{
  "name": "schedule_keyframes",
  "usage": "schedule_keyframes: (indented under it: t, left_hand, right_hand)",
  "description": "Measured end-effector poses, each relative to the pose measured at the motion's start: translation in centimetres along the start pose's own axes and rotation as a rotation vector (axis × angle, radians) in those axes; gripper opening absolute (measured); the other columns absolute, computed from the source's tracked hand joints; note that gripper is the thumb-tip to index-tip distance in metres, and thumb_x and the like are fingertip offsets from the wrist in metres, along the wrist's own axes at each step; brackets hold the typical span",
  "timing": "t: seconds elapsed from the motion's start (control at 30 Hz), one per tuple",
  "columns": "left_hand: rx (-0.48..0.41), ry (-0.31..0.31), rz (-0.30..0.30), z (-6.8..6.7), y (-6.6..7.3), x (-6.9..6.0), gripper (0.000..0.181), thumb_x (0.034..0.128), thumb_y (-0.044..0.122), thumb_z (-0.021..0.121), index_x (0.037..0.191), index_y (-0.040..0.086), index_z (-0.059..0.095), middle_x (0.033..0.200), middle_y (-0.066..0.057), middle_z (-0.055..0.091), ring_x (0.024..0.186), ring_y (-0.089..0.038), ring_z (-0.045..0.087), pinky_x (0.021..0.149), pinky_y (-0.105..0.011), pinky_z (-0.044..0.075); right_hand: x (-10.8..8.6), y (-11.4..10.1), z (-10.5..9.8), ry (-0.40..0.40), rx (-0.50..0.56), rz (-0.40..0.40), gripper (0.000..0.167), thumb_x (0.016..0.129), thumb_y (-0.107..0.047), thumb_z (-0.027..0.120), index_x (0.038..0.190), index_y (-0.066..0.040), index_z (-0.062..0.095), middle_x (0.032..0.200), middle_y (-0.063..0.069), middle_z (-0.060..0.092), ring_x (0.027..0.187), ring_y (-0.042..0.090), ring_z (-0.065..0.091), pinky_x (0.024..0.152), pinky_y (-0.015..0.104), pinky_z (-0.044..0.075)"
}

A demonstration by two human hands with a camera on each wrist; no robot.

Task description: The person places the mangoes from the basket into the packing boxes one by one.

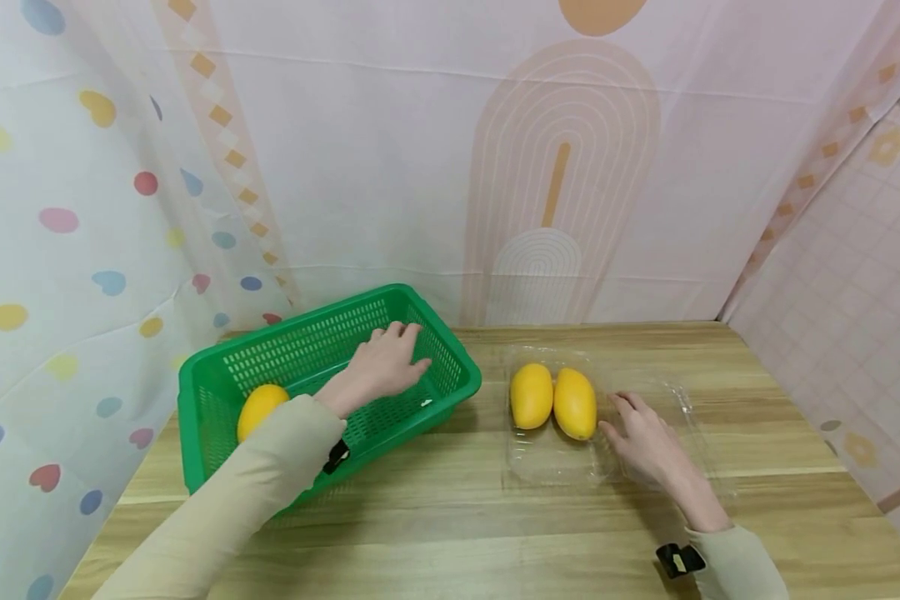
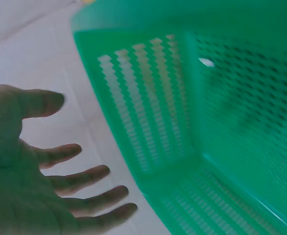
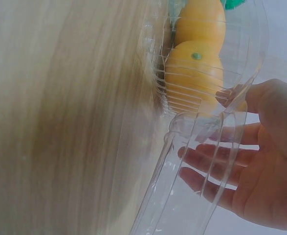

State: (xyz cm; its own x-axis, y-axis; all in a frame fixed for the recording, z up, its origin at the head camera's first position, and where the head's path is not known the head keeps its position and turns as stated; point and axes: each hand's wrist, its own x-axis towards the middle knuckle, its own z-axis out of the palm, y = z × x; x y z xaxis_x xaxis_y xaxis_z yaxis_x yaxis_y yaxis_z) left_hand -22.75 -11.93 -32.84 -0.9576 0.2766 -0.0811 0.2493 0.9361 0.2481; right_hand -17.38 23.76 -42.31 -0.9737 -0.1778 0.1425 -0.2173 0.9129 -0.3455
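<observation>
My left hand (image 1: pixel 385 360) hovers over the right part of a green plastic basket (image 1: pixel 465 379), fingers spread and nothing held. In the left wrist view its palm and fingers stand apart from the basket wall (image 2: pixel 128 112). One yellow mango (image 1: pixel 261 408) lies at the basket's left end, partly covered by my left sleeve. Two more mangoes, a left one (image 1: pixel 531 396) and a right one (image 1: pixel 574 403), sit side by side in a clear plastic clamshell box (image 1: pixel 551 467). My right hand (image 1: pixel 647 442) is over the hinge side and lid, fingers extended beside the right mango, gripping nothing.
The wooden table (image 1: pixel 450 533) carries the basket at left and the clamshell at right. Its open lid (image 1: pixel 686 400) lies on the right side. A patterned cloth (image 1: pixel 390 167) hangs behind the table's back edge and along both sides. A small white scrap (image 1: pixel 425 403) lies in the basket.
</observation>
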Motion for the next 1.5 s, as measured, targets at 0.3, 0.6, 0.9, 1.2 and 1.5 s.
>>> schedule_keyframes:
  t: [0.3, 0.6, 0.9, 1.2, 1.5]
  left_hand:
    - [0.055, -0.174, -0.229, 0.0, -4.9, -0.5, 0.068, 0.0958, 0.029, 0.049, 0.149, 0.0, 0.02, 0.15, -0.036, 0.018, 0.134, -0.059, 0.018, 0.1, -0.073, 0.027]
    - [0.106, -0.297, -0.477, 0.6, -8.7, -0.8, 0.077, 0.0939, 0.032, 0.051, 0.15, -0.004, 0.011, 0.146, -0.042, 0.013, 0.128, -0.064, 0.02, 0.099, -0.071, 0.029]
    - [0.081, -0.293, -0.64, 0.8, -10.6, -1.7, 0.073, 0.0937, 0.033, 0.048, 0.146, -0.011, 0.019, 0.139, -0.047, 0.022, 0.123, -0.063, 0.031, 0.098, -0.065, 0.035]
    - [0.082, -0.246, -0.804, 1.6, -11.3, -1.9, 0.068, 0.0926, 0.027, 0.048, 0.138, -0.018, 0.026, 0.127, -0.052, 0.03, 0.119, -0.06, 0.036, 0.098, -0.056, 0.041]
    - [0.065, -0.287, -0.766, 2.1, -12.4, -2.7, 0.066, 0.0904, 0.026, 0.051, 0.136, -0.018, 0.031, 0.123, -0.047, 0.038, 0.113, -0.057, 0.042, 0.093, -0.056, 0.044]
  right_hand:
    - [0.1, 0.1, 0.0, 0.014, -0.013, -0.024, 0.049, 0.092, -0.02, 0.06, 0.13, 0.009, 0.05, 0.129, 0.029, 0.051, 0.109, 0.047, 0.057, 0.085, 0.057, 0.049]
    - [0.0, 0.0, -0.1, 0.006, -0.012, -0.02, 0.05, 0.092, -0.02, 0.06, 0.131, 0.009, 0.049, 0.13, 0.029, 0.05, 0.109, 0.048, 0.057, 0.085, 0.058, 0.049]
    - [0.0, 0.1, 0.0, 0.02, -0.02, -0.021, 0.05, 0.091, -0.02, 0.061, 0.13, 0.01, 0.05, 0.129, 0.029, 0.051, 0.108, 0.048, 0.057, 0.083, 0.058, 0.049]
    - [-0.1, 0.0, -0.1, 0.007, -0.014, -0.008, 0.049, 0.092, -0.02, 0.06, 0.131, 0.009, 0.049, 0.13, 0.028, 0.051, 0.108, 0.046, 0.058, 0.084, 0.058, 0.049]
    - [0.0, 0.1, -0.1, 0.013, -0.011, -0.014, 0.049, 0.092, -0.02, 0.06, 0.13, 0.009, 0.05, 0.13, 0.028, 0.051, 0.108, 0.046, 0.058, 0.085, 0.057, 0.049]
